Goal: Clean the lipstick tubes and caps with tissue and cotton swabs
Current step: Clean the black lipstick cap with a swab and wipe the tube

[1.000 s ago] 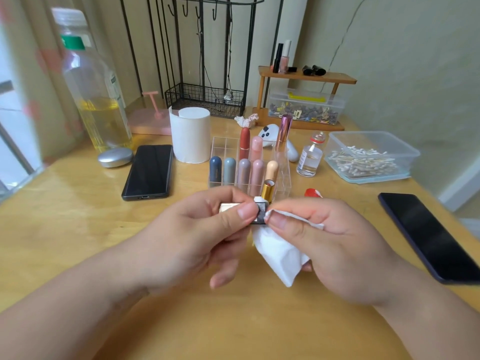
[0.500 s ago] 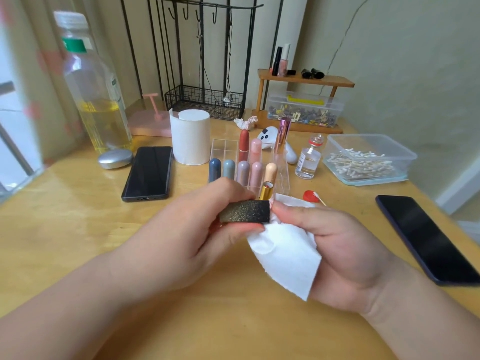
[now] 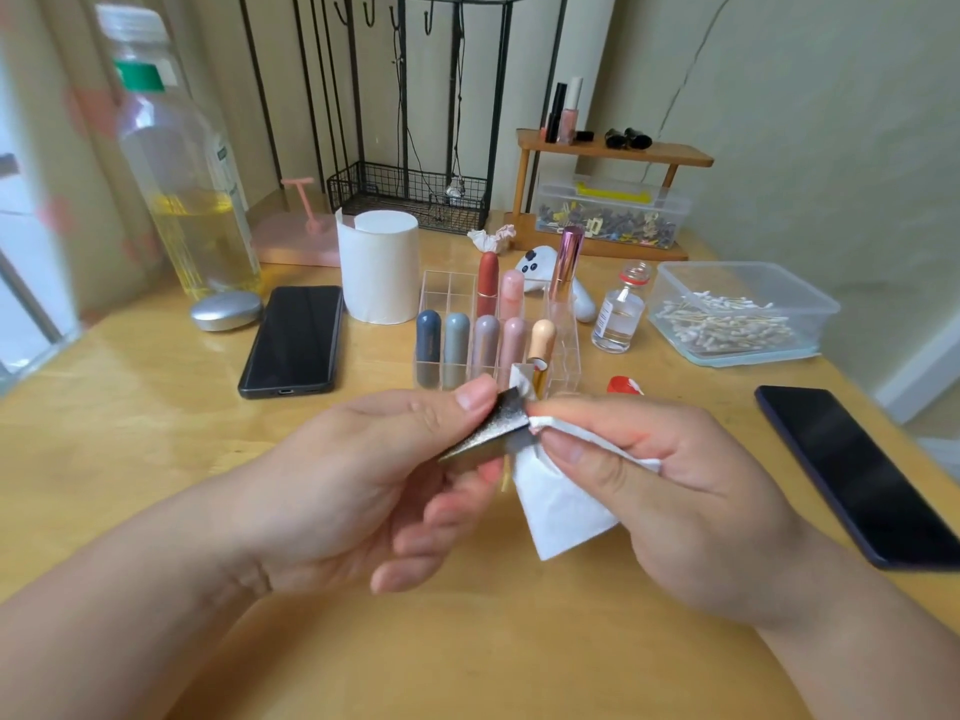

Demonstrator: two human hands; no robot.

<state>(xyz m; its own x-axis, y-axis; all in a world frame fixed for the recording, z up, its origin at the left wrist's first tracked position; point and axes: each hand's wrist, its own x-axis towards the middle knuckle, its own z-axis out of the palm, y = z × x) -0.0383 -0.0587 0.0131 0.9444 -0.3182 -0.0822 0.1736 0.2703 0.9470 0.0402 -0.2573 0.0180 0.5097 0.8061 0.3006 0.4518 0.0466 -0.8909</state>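
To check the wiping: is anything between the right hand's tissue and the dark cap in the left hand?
Nothing visible. The right hand presses the tissue directly against the end of the dark cap, which the left hand pinches.

head view, close above table point(image 3: 156, 459), facing forward and down, wall beyond.

Dark glittery cap point(image 3: 480, 433), white tissue point(image 3: 558, 511), yellow-wood table point(image 3: 156, 433)

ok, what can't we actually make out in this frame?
Head view only:
1. glittery cap: motion-blurred; its right end hidden by the tissue and the right hand, so residue is unseen.
2. small glass bottle: label too small to read.
3. right-side phone: cut off by the right frame edge.
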